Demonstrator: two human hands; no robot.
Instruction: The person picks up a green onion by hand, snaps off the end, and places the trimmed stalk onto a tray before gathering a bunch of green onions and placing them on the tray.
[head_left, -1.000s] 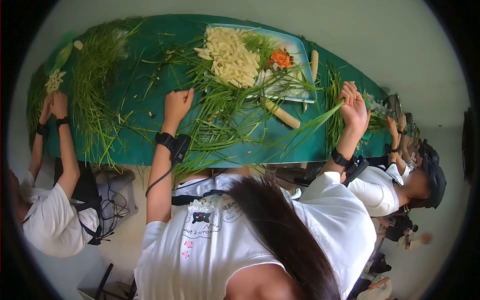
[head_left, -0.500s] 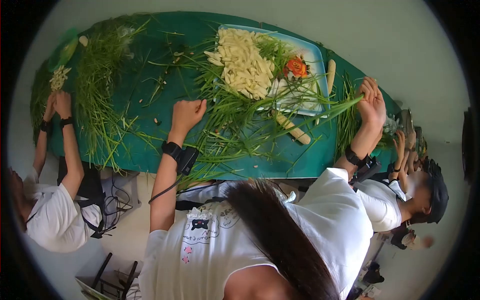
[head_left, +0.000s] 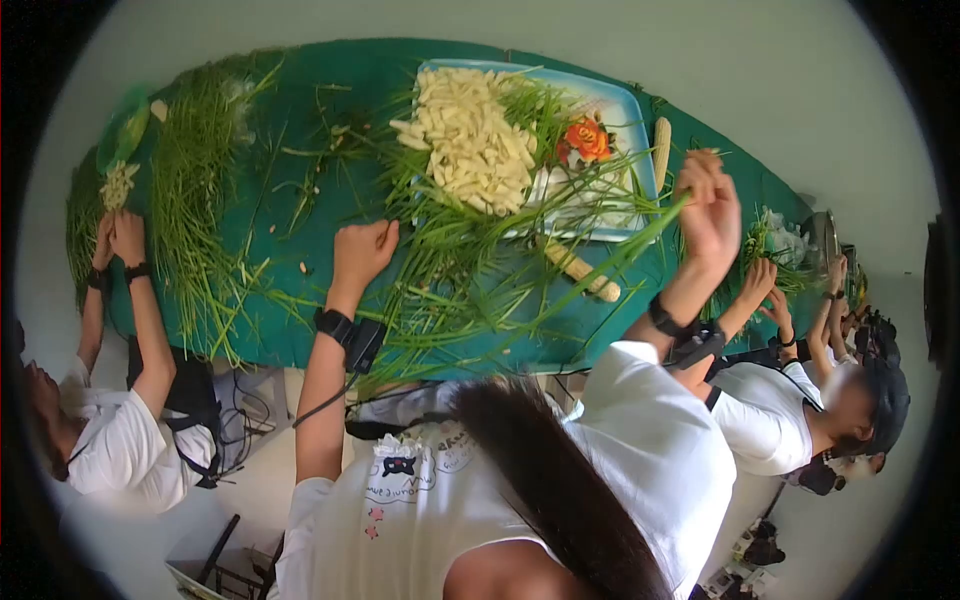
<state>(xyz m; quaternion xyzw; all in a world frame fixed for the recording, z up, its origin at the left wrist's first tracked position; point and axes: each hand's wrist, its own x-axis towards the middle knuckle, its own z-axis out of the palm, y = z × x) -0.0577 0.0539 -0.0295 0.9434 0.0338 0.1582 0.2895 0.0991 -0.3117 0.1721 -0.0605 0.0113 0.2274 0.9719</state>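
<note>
My left hand (head_left: 362,262) is a closed fist over the green table, left of the loose green stalks (head_left: 440,290); whatever its fingers hold is hidden. Raised at the right, my right hand (head_left: 708,215) pinches a few long green stalks (head_left: 640,238), which slant down to the left across the tray's corner. The blue-rimmed tray (head_left: 643,115) holds a heap of pale yellow peeled pieces (head_left: 475,140), more green stalks and a printed orange flower. A corn cob (head_left: 582,270) lies in front of the tray.
Another cob (head_left: 662,150) lies right of the tray. A long pile of green stalks (head_left: 195,200) is on the left of the table (head_left: 320,70). A co-worker's hands (head_left: 122,238) hold pale pieces at far left. Other people's hands (head_left: 765,290) work among greens at right.
My right hand has moved left and slightly down with the stalks, whose far ends now reach farther down-left. The view has shifted a little. My left hand remains closed.
</note>
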